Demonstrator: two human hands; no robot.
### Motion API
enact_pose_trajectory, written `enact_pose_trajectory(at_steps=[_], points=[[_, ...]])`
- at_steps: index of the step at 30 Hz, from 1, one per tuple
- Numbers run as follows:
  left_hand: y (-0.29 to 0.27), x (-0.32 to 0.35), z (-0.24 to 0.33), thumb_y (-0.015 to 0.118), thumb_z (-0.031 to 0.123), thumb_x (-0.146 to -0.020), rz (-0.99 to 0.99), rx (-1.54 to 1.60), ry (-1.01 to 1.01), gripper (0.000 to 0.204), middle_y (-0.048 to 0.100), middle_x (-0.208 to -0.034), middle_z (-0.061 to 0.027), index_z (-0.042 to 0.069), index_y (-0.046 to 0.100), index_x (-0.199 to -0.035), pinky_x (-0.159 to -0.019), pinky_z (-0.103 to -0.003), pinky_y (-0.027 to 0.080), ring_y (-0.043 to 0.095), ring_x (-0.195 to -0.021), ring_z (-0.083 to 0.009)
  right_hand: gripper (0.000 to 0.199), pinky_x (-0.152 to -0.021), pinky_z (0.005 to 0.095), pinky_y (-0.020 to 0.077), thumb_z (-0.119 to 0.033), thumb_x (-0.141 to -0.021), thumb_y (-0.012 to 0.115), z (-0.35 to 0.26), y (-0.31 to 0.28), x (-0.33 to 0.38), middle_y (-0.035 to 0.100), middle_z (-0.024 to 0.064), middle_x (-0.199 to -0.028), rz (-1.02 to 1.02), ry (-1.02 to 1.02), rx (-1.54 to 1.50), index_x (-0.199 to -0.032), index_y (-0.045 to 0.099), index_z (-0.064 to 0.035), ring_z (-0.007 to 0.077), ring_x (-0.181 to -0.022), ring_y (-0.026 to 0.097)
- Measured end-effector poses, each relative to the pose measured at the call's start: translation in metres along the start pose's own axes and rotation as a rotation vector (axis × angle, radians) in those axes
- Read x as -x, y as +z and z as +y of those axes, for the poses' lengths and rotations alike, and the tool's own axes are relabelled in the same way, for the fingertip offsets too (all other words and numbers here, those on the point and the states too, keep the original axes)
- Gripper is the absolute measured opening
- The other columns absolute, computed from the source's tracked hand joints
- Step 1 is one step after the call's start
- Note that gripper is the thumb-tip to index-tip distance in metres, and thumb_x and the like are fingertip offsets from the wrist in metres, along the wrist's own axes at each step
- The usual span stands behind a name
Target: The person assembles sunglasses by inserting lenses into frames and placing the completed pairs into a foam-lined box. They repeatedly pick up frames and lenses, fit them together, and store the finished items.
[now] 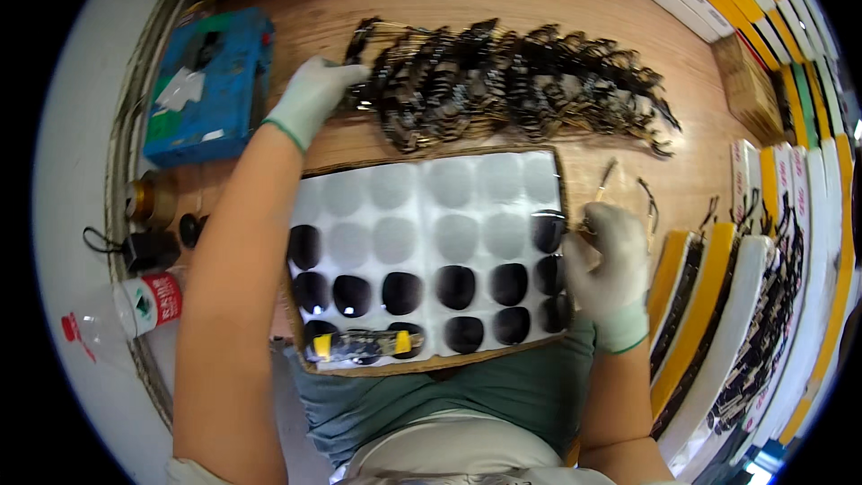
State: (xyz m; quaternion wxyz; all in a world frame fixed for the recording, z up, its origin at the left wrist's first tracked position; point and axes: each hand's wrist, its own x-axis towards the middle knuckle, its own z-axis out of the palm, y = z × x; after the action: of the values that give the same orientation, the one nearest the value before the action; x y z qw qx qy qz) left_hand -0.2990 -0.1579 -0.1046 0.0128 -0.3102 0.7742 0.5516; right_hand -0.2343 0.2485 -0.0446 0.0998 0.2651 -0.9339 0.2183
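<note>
My left hand [316, 97], in a pale glove with a green cuff, is at the left end of a long row of nested glasses frames [503, 85]. Its fingers close on the lower part of the endmost frame. At the right side of a shallow cardboard box, my gloved right hand [612, 269] is closed and slightly blurred. Two thin temples [606, 181] stick up from it, so it seems to grip a glasses frame, mostly hidden by the fingers. Dark lenses [455, 287] sit in round hollows of the box's white liner [422, 216].
A clear packet with yellow ends [364, 345] lies on the box's near left. To the left are a blue case [211, 85], a jar [153, 199], a black block [151, 250] and a plastic bottle [135, 308]. White and yellow boxes [705, 314] with more frames line the right.
</note>
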Motion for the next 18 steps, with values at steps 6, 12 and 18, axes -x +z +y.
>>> enact_pose_trajectory(at_steps=[6, 12, 18], points=[[-0.024, 0.020, 0.012, 0.079, 0.046, -0.082, 0.130, 0.374, -0.003, 0.060, 0.057, -0.088, -0.0085, -0.007, 0.065, -0.104, -0.073, -0.039, 0.047, 0.056, -0.083, -0.0209, 0.031, -0.081, 0.0426, 0.0516, -0.030, -0.079, 0.074, -0.179, 0.105, -0.026, 0.062, 0.0119, -0.095, -0.398, -0.302, -0.319, -0.098, 0.067, -0.0064, 0.0301, -0.093, 0.062], [-0.064, 0.143, 0.026, 0.065, 0.033, -0.096, 0.361, 0.078, 0.450, 0.039, 0.061, -0.102, -0.0048, -0.001, 0.062, -0.116, -0.081, -0.030, 0.047, 0.057, -0.090, -0.0133, 0.028, -0.091, 0.0414, 0.0481, -0.023, -0.082, 0.067, -0.237, 0.151, -0.034, 0.060, 0.0139, -0.111, -0.510, -0.009, -0.096, -0.103, 0.068, -0.0057, 0.0302, -0.107, 0.060], [-0.050, 0.238, -0.002, 0.049, 0.014, -0.100, 0.289, 0.150, 0.628, 0.028, 0.063, -0.104, -0.0095, -0.001, 0.053, -0.124, -0.090, -0.032, 0.048, 0.061, -0.092, -0.0166, 0.028, -0.084, 0.0444, 0.0533, -0.023, -0.085, 0.070, -0.211, 0.112, -0.026, 0.063, 0.0139, -0.097, -0.614, 0.015, -0.502, -0.104, 0.061, -0.0035, 0.0354, -0.093, 0.064]])
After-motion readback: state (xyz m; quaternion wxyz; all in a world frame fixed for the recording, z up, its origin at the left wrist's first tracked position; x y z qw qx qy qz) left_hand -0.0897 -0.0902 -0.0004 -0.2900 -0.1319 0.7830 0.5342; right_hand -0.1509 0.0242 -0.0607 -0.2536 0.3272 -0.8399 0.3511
